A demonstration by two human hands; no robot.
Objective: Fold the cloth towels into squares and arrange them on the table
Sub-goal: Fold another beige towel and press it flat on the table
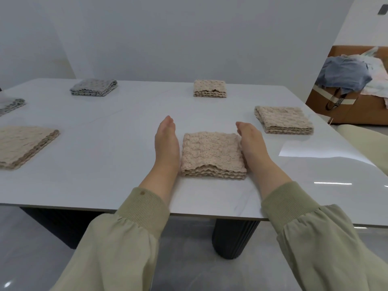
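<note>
Glossy white worktop [105,164] against a plain wall, and five folded towels were dotted around it: a grey far towel [93,87], a grey left-edge towel [11,105], a beige far towel [210,88], a beige right towel [283,119] and a beige near-left towel [25,144]. The sixth, the beige middle towel [213,154], sat folded into a square toward the front, right between the person's hands. The left hand [167,143] and right hand [251,141] were both flat, fingers straight and together. They stood on edge and pressed against the towel's left and right sides, gripping nothing. Looked like a squaring-up step to me.

What could go wrong: push in too hard and that fluffy stack would probably hump up in the middle, or the top layer would skew, since the front edges were wavy and not quite flush. That slick surface wouldn't help either. Uneven pressure could spin the whole thing out of line with the rest. It also sat fairly near the front edge, so a pull toward the body might drag it off.
</note>
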